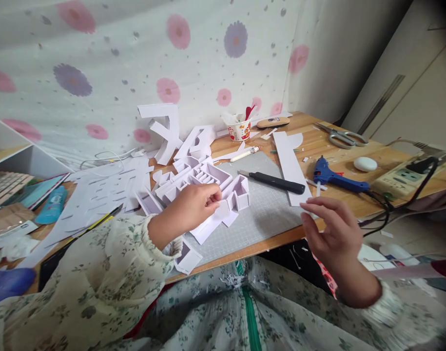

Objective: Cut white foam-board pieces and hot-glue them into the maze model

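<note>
My left hand (199, 204) is closed, its fingers curled together over white foam-board pieces; anything in the pinch is hidden. Under and around it lie white open-topped board shapes (241, 192) with thin upright walls, on a grey cutting mat (261, 214). My right hand (332, 234) hovers at the table's front edge, thumb and index finger drawn close around something small and pale that I cannot make out. Just beyond it are the lower end of a long white board strip (289, 168) and a black utility knife (277, 182). A blue glue gun (323, 175) lies further right.
Behind the mat stand white board letter shapes (167, 131) and a paper cup (239, 129). Scissors (343, 136), a white rounded case (365, 164) and a power strip (401, 178) lie right. Cut white sheets (106, 190) and a blue bottle (52, 204) are left.
</note>
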`<state>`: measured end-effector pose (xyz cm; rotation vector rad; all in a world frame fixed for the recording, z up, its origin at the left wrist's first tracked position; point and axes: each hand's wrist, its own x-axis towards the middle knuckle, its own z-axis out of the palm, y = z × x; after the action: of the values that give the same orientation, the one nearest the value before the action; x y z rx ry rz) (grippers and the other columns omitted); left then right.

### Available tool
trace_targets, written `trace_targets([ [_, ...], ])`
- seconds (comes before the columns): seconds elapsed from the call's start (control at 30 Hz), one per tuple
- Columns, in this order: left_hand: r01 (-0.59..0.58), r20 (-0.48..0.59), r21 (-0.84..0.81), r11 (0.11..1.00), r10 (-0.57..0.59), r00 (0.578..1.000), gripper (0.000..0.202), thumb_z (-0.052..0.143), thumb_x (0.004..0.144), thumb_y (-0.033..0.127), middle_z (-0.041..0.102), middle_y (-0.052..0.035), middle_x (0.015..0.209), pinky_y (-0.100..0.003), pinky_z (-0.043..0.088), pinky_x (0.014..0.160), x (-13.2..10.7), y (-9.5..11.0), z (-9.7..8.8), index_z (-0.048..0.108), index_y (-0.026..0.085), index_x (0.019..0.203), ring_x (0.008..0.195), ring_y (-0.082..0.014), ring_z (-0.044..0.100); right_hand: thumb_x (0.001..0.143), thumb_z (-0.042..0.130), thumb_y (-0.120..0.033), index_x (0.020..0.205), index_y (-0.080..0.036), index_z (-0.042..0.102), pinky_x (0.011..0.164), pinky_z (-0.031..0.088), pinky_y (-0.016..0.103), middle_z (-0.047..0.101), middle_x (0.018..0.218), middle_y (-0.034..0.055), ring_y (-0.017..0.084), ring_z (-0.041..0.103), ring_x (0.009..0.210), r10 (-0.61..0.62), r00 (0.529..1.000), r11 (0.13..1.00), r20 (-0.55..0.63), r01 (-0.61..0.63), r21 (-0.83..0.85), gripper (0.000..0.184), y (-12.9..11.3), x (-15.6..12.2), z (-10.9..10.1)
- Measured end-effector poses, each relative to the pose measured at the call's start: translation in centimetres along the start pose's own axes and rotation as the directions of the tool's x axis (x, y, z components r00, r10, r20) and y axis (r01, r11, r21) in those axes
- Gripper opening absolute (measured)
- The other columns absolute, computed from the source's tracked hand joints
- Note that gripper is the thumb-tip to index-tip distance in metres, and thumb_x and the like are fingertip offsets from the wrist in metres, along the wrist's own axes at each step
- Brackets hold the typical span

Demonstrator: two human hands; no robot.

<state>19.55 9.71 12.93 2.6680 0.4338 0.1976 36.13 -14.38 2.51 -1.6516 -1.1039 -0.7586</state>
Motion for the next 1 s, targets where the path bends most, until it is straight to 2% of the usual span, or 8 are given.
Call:
trace_targets([
  [0.1,-0.033,-0.042,0.031,0.999,0.035,0.999,0.012,0.058,0.077,0.008,0.062,0.0035,0.070,-0.024,0.042,0.061,-0.3,0.4,0.1,0.058,0.019,0.074,0.063,-0.0118,0.058,0.086,0.060,-0.007,0.102,-0.023,0.065,0.073,0.052,0.032,0.061,0.097,0.0063,0.019,0.062,0.085,0.000,0.998,0.993,0.059,-0.007,0.120,0.023,-1.4,-0.4,1.1],
  [0.23,-0.064,-0.163,0.088,0.994,0.078,0.984,0.016,0.058,0.074,0.005,0.057,0.0042,0.066,-0.023,0.041,0.059,-1.3,1.7,0.8,0.053,0.019,0.068,0.060,-0.0109,0.055,0.090,0.056,-0.006,0.111,-0.018,0.061,0.065,0.051,0.028,0.064,0.090,0.0072,0.018,0.061,0.078,-0.106,0.963,0.946,0.250,0.020,0.325,0.025,-5.2,-0.1,3.1],
  [0.33,-0.058,-0.272,0.137,0.989,0.094,0.958,0.017,0.057,0.073,0.003,0.057,0.0040,0.065,-0.023,0.041,0.058,-2.4,2.9,1.4,0.052,0.019,0.068,0.059,-0.0110,0.055,0.092,0.061,-0.017,0.107,-0.014,0.063,0.062,0.050,0.029,0.067,0.083,0.0076,0.019,0.061,0.072,-0.131,0.953,0.951,0.273,0.043,0.306,0.016,-7.8,0.7,5.1],
  [0.47,0.005,-0.359,0.172,0.985,0.058,0.932,0.017,0.058,0.072,0.003,0.058,0.0038,0.064,-0.023,0.042,0.056,-3.8,3.8,2.2,0.053,0.019,0.069,0.057,-0.0118,0.056,0.094,0.059,-0.026,0.092,-0.014,0.067,0.057,0.045,0.028,0.066,0.072,0.0052,0.018,0.061,0.064,-0.112,0.968,0.980,0.224,0.069,0.188,0.015,-9.3,1.2,6.9],
  [0.6,0.049,-0.392,0.097,0.994,-0.007,0.920,0.015,0.061,0.074,0.005,0.061,0.0028,0.065,-0.024,0.044,0.056,-4.4,4.0,3.0,0.055,0.018,0.069,0.060,-0.0137,0.060,0.092,0.058,-0.024,0.088,-0.013,0.068,0.054,0.041,0.027,0.065,0.067,0.0037,0.017,0.059,0.059,-0.100,0.971,0.989,0.216,0.073,0.127,0.015,-9.6,1.0,7.3],
  [0.73,-0.054,-0.380,0.038,0.998,0.064,0.923,0.013,0.063,0.076,0.005,0.069,0.0009,0.075,-0.026,0.049,0.066,-5.0,4.2,3.2,0.061,0.018,0.076,0.071,-0.0155,0.065,0.090,0.055,-0.018,0.091,-0.014,0.070,0.056,0.042,0.026,0.066,0.068,0.0039,0.016,0.060,0.059,-0.046,0.971,0.992,0.236,0.017,0.124,0.016,-9.4,0.9,7.2],
  [0.83,-0.157,-0.315,0.001,0.988,0.149,0.937,0.013,0.059,0.084,0.008,0.073,0.0009,0.083,-0.026,0.050,0.070,-5.3,3.7,2.4,0.065,0.019,0.086,0.076,-0.0149,0.067,0.089,0.056,-0.022,0.085,-0.016,0.069,0.057,0.043,0.025,0.066,0.067,0.0028,0.015,0.059,0.058,0.102,0.959,0.979,0.264,-0.143,0.144,0.015,-8.4,1.4,7.1],
  [1.0,-0.106,-0.274,0.167,0.980,0.149,0.950,0.020,0.054,0.086,0.008,0.074,-0.0022,0.088,-0.034,0.050,0.077,-4.5,0.9,0.2,0.070,0.019,0.089,0.085,-0.0216,0.066,0.089,0.054,-0.031,0.082,-0.016,0.066,0.054,0.042,0.024,0.064,0.065,0.0026,0.015,0.057,0.055,0.209,0.897,0.962,0.391,-0.260,0.083,0.021,-5.5,2.5,6.8],
])
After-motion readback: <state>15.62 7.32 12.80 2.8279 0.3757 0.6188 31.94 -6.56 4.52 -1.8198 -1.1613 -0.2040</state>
